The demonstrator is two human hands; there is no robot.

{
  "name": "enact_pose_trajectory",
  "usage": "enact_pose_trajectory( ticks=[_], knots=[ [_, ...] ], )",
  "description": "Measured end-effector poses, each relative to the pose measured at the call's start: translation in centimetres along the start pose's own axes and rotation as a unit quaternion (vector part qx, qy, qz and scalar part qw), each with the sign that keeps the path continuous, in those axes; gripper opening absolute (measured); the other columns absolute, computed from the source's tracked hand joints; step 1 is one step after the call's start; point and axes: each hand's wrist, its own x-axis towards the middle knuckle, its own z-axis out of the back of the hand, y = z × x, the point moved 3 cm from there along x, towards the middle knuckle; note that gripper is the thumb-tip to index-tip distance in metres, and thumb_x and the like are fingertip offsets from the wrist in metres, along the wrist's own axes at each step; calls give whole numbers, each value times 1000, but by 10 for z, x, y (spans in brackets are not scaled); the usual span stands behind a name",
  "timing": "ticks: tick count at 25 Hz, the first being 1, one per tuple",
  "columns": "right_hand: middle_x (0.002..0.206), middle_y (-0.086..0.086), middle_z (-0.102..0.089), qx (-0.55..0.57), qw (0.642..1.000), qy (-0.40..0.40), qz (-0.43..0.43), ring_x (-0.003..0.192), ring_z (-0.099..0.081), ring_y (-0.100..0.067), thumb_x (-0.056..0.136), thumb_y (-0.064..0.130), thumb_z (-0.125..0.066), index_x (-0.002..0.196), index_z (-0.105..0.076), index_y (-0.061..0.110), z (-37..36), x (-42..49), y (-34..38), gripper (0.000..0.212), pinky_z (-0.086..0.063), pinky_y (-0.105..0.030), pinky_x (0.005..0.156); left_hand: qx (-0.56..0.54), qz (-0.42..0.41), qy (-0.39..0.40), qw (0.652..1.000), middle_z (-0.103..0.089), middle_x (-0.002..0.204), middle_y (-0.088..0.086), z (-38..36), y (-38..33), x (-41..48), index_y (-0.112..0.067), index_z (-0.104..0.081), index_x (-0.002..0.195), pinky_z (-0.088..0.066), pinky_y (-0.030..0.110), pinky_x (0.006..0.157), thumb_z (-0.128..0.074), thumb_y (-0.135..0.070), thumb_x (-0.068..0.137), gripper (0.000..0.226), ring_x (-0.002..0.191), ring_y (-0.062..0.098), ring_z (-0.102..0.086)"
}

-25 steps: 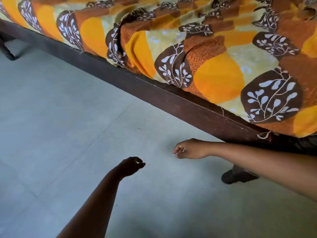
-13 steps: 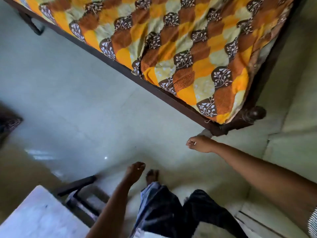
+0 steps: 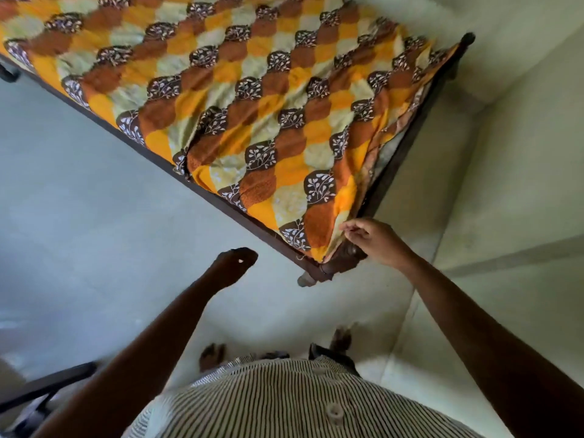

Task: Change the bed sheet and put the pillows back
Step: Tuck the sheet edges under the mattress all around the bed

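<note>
Stance: a second ago the person was bent low by the side rail, both hands down near the floor; now they stand upright at the foot corner, and the whole end of the bed is in sight.
Right hand: the right hand [image 3: 377,243] has come up from below the rail to the corner of the bed sheet [image 3: 252,121]; its fingers [image 3: 350,230] are curled, thumb and forefinger drawn close, right at the cloth's hanging edge.
Left hand: the left hand [image 3: 235,267] has risen too, but it hangs over bare floor [image 3: 79,200], fingers loosely curled on nothing, well short of the sheet.
Sheet: spread across the mattress, wrinkled, running away from the right fingertips; its corner drapes just beneath them over the corner post [image 3: 339,263].
Side rail: the bed frame [image 3: 218,205] runs between the two hands and off beyond the left fingers.
Meaning: I judge the work along the side is done and the corner is next; the sheet is on but not yet smooth.
Unclear: whether cloth is actually caught between the right thumb and finger; blur hides it.
Hidden: the pillows are nowhere in view, the head of the bed is cut off, and the far-side overhang is shadowed.
Cut off: a dark chair [image 3: 47,387] behind the left arm shows only in part.
</note>
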Motion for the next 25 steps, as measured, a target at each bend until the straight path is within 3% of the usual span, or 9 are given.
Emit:
enact_pose_trajectory(
  ticks=[3, 6, 11, 14, 16, 19, 21, 23, 25],
  knots=[
    [113, -4, -64, -77, 994, 35, 66, 98, -62, -17, 90, 10, -57, 112, -65, 15, 63, 34, -37, 23, -52, -33, 85, 5, -22, -24, 999, -63, 119, 7, -40, -70, 56, -8, -62, 117, -38, 18, 80, -50, -16, 95, 26, 106, 23, -60],
    [117, -2, -60, -144, 979, 77, 120, 95, -63, -16, 89, 9, -58, 115, -64, 15, 122, 75, -74, 27, -48, -22, 73, -36, 20, -77, 996, -63, 118, 9, -99, -136, 96, -9, -60, 119, -41, 16, 67, -51, -20, 95, 28, 97, 21, -61],
    [121, 0, -56, -187, 952, 145, 195, 98, -58, -11, 90, 14, -57, 116, -62, 19, 163, 147, -122, 27, -45, -21, 72, -45, 48, -148, 987, -63, 117, 7, -165, -211, 145, -13, -59, 119, -46, 26, 75, -55, -19, 91, 30, 94, 22, -62],
    [122, -2, -56, -251, 920, 200, 224, 108, -56, -18, 90, 16, -57, 115, -62, 17, 165, 196, -145, 25, -48, -31, 83, -21, 56, -168, 984, -66, 103, 11, -185, -239, 179, -10, -64, 111, -48, 35, 73, -44, -51, 79, 56, 87, 30, -62],
    [121, -4, -57, -292, 900, 220, 237, 108, -56, -21, 91, 16, -56, 117, -61, 14, 167, 233, -160, 26, -47, -32, 83, 48, 56, -171, 983, -67, 100, 8, -201, -241, 216, -15, -62, 109, -44, 30, 67, -40, -63, 74, 63, 89, 29, -63],
    [131, -5, -54, -336, 878, 227, 256, 118, -52, -23, 92, 15, -54, 127, -55, 15, 168, 284, -183, 34, -45, -34, 91, 125, 78, -134, 980, -54, 130, 9, -223, -223, 281, -18, -57, 122, -47, 36, 89, -55, -42, 85, 44, 116, 30, -52],
    [139, -5, -47, -360, 858, 252, 267, 126, -46, -24, 93, 14, -53, 134, -49, 17, 166, 315, -199, 41, -42, -37, 100, 155, 127, -126, 971, -35, 146, 9, -228, -217, 307, -22, -45, 135, -37, 41, 104, -46, -38, 91, 47, 132, 30, -34],
    [143, -3, -43, -376, 835, 290, 280, 130, -41, -25, 92, 15, -53, 137, -44, 20, 158, 342, -220, 46, -39, -40, 103, 138, 199, -162, 957, -31, 148, 6, -229, -217, 320, -24, -38, 139, -36, 41, 102, -42, -38, 94, 47, 133, 29, -30],
    [142, -3, -41, -381, 814, 315, 305, 127, -42, -26, 90, 17, -56, 139, -39, 24, 148, 365, -234, 52, -41, -41, 101, 141, 210, -220, 942, -45, 138, 4, -228, -222, 327, -25, -51, 128, -37, 38, 90, -48, -34, 93, 36, 126, 27, -38]
  ],
)
